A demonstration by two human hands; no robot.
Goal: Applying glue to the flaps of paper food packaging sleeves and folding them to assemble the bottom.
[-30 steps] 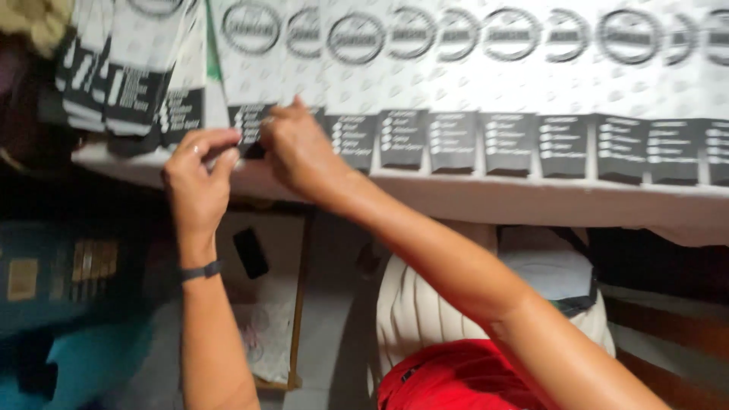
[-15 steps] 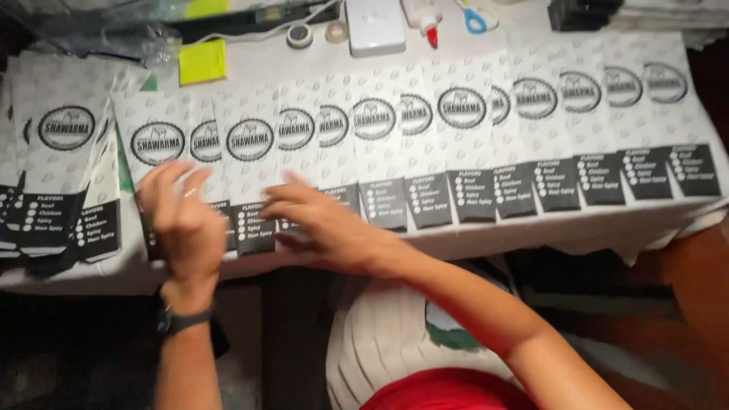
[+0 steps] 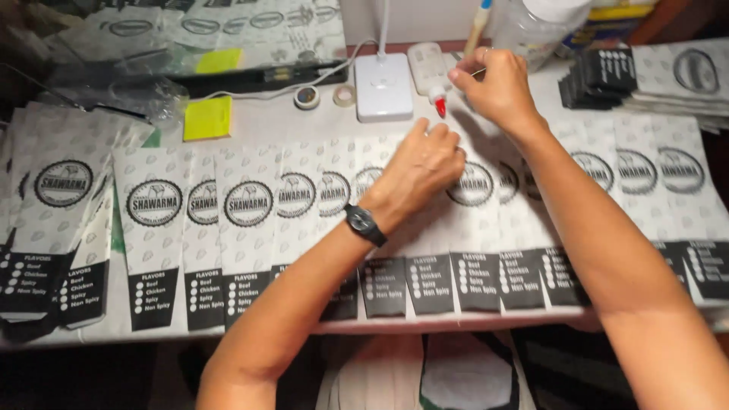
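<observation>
Left hand (image 3: 425, 163), watch (image 3: 365, 225) on the wrist, lay flat on the row of paper bags (image 3: 304, 220), fingers spread loosely and pressing the overlapped white sheets near the middle of the worktop (image 3: 266, 121); nothing gripped. Right hand (image 3: 493, 83) reached further back, just beside the glue bottle (image 3: 427, 70), fingers pinched narrow near its red tip; whether anything was held between them, cannot tell. Bags fanned out in one overlapping line along the near edge, round dark emblems up top, black panels at the bottom. More bags stacked at far left and far right. Behind the row: white lamp base (image 3: 383, 87), two small tape rolls (image 3: 326, 96), yellow sticky notes (image 3: 206, 118), clear plastic wrap (image 3: 114, 91) at the back left
</observation>
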